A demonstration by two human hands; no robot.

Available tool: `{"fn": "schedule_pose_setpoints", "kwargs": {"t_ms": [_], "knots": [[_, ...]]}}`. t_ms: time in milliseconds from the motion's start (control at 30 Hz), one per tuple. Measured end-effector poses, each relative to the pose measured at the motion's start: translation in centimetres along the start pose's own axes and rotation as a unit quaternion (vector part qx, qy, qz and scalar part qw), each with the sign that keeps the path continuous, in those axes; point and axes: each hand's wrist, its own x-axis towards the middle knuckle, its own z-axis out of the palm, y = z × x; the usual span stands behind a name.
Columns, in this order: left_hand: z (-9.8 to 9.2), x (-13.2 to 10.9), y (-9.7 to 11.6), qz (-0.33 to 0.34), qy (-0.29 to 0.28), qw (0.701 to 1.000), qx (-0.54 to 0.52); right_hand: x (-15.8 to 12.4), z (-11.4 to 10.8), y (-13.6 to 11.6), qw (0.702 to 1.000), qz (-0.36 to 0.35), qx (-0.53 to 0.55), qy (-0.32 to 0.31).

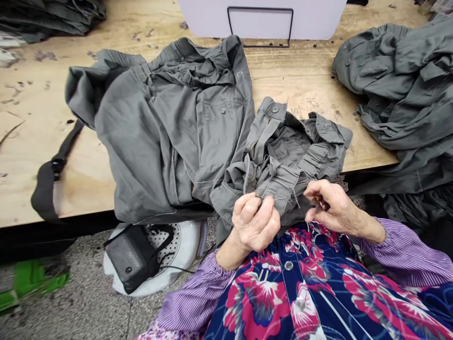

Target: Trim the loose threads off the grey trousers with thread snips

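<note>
Trousers of grey-green cotton twill [283,156] are the item under inspection in the single head view. They lie bunched and inside-up over the front edge of a plywood workbench [304,80], with the zip fly [253,165] and a gathered waistband [300,167] exposed. Loose threads hang from the waistband.

Left hand [256,222] sits at the near edge of the trousers. Its fingers are curled closed and pinch the fabric beside the fly, where a small metal point shows; its exact nature is too small to confirm. Right hand [336,205] is just to the right of the waistband. Its thumb and fingers are closed on a small brass-coloured object [321,203], partly hidden and not identifiable. The two hands are apart, with the waistband between them.

Beyond the trousers and touching them, a larger heap of grey garment [155,137] rests on the workbench. Further right of the trousers lies another crumpled grey garment [399,89]. Behind the trousers stands a white board [260,19] in a black wire stand [260,27]. Left of the trousers and below the bench edge are a black mesh pouch [132,257] on a white perforated stool [187,241]. A floral blouse [283,293] with purple striped sleeves [406,250] is directly nearer the camera than the trousers.
</note>
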Motion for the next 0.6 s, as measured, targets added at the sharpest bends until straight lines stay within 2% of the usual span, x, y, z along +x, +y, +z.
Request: {"fn": "schedule_pose_setpoints", "kwargs": {"t_ms": [167,300,367,467,533,600], "knots": [[0.0,-0.3,0.0,-0.009,0.016,1.000,-0.010,-0.5,0.4,0.5,0.975,-0.043,-0.203,0.082],[0.0,-0.2,0.2,-0.016,0.001,1.000,-0.009,-0.4,0.6,0.1,0.959,-0.051,-0.270,0.067],[0.1,0.1,0.3,-0.022,0.002,1.000,-0.001,-0.2,0.5,-0.1,0.962,-0.038,-0.263,0.066],[0.4,0.6,0.8,-0.050,0.006,0.999,-0.005,0.1,0.3,-0.3,0.975,-0.008,-0.198,0.097],[0.6,1.0,1.2,-0.087,0.005,0.995,-0.037,0.5,0.4,-0.3,0.985,0.041,-0.136,0.101],[0.6,1.5,1.6,-0.121,0.000,0.990,-0.074,0.8,0.8,-0.2,0.989,0.114,-0.051,0.078]]}}
